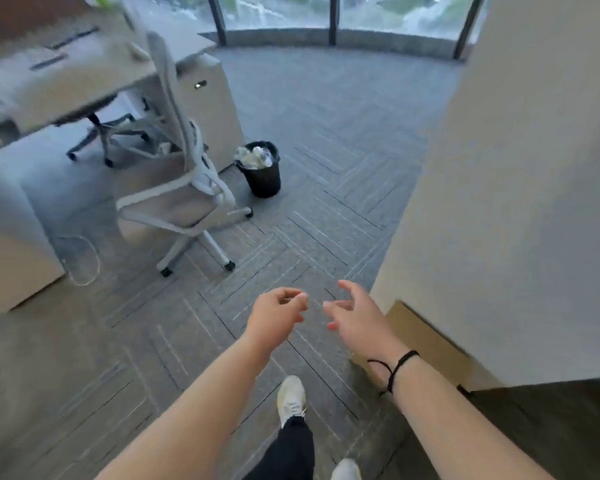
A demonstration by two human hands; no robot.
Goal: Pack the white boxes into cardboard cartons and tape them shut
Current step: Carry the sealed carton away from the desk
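Both hands reach out over the carpet point(326, 174), holding nothing. The left hand point(274, 315) has its fingers loosely curled; the right hand point(355, 315), with a black cord point(395, 368) on its wrist, has its fingers spread and relaxed. One carton point(426, 341) shows, a brown edge on the floor just beside the right hand at its 3 o'clock, partly hidden by a wall point(520, 202). At 11 o'clock from the hands stands one chair point(184, 188); at 12 o'clock, one black bin point(262, 173) of crumpled paper. Two white shoes show; one point(291, 398) is forward.
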